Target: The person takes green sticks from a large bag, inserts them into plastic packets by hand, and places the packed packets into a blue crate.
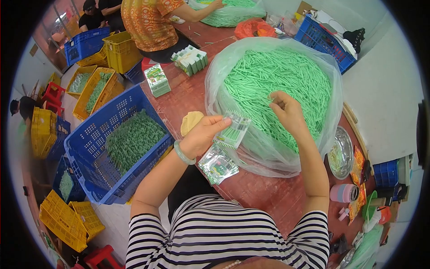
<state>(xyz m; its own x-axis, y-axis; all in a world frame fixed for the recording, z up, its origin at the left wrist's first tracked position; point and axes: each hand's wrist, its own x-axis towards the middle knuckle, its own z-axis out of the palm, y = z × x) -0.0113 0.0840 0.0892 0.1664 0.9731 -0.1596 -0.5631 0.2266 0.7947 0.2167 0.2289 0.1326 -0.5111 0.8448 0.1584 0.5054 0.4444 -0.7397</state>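
Note:
My left hand [207, 131] pinches a clear packet [233, 130] with green sticks inside, held over the near left edge of a big plastic bag. Green sticks [277, 80] fill that open bag [216, 85]. Above the sticks hangs my right hand [286, 110], thumb and fingertips drawn together; whether a stick is between them is too small to tell. Below my left hand, a stack of printed packets [218, 165] lies at the table's near edge. A yellow cloth-like piece [191, 122] is beside my left wrist.
On the red table [264, 193] are packet stacks [156, 80], a steel bowl [341, 152] and a pink jar [344, 193]. A blue crate [89, 168] stands left of it. A person in orange [150, 22] sits across, one hand at another bag [235, 15].

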